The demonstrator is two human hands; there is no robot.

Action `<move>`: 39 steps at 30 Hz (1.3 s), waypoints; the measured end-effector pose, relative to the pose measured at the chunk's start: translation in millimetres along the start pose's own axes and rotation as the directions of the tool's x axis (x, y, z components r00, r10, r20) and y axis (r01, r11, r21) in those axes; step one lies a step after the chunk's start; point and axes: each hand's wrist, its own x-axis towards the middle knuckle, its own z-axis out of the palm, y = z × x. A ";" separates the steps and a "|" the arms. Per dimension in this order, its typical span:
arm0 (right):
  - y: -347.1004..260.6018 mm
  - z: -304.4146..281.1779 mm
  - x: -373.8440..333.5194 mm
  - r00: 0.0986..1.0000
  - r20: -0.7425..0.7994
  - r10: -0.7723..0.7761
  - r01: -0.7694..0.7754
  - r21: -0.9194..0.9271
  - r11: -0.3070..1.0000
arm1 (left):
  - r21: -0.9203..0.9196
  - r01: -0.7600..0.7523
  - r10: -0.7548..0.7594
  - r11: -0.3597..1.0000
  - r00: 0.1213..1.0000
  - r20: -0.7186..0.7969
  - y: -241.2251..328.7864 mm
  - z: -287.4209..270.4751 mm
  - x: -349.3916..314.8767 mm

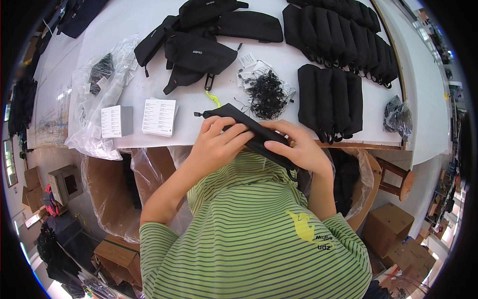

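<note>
A slim black zip pouch (259,141) lies slantwise between both hands, at the near edge of the table. My left hand (217,142) is closed on its left part, fingers bent over the top. On the right part, my right hand (304,149) grips it between thumb and fingers. A small zipper pull sticks out at the pouch's left end. Just beyond it lie a yellow-green strap (213,98) and a tangle of black cords (269,95) with white tags (246,60) beside it.
Loose black pouches (199,52) are heaped at the far middle; others stand in rows (330,102) on the right. Two stacks of printed cards (159,117) and a clear plastic bag (84,117) lie at left. Plastic-lined cardboard boxes (112,194) stand below the table edge.
</note>
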 end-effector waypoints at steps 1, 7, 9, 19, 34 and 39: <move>0.3 1.5 0.4 1.000 0.014 0.019 -0.019 0.022 1.000 | 0.000 0.000 0.000 1.000 1.000 0.000 -0.5 0.5 0.1; -5.9 3.4 3.9 0.996 0.072 0.061 -0.065 0.047 0.997 | -0.071 0.022 -0.025 0.997 0.999 -0.042 -3.8 3.6 -1.4; -6.6 4.4 4.8 0.996 0.074 0.051 -0.054 0.035 0.998 | -0.118 -0.027 0.018 0.993 0.997 -0.075 -6.4 4.3 -2.2; -5.5 8.5 9.4 0.999 0.038 0.034 -0.033 -0.016 0.999 | -0.141 -0.047 0.039 0.989 0.997 -0.062 -7.6 5.5 -6.0; 3.9 22.4 59.8 0.892 -0.310 -0.328 0.333 -0.038 0.942 | 0.027 0.318 -0.289 0.948 0.822 0.490 -8.7 -6.8 -14.5; 60.6 26.8 19.0 0.843 -0.502 -0.193 0.237 0.024 0.971 | -0.024 0.481 -0.446 0.876 0.829 0.337 -17.5 -0.2 -17.7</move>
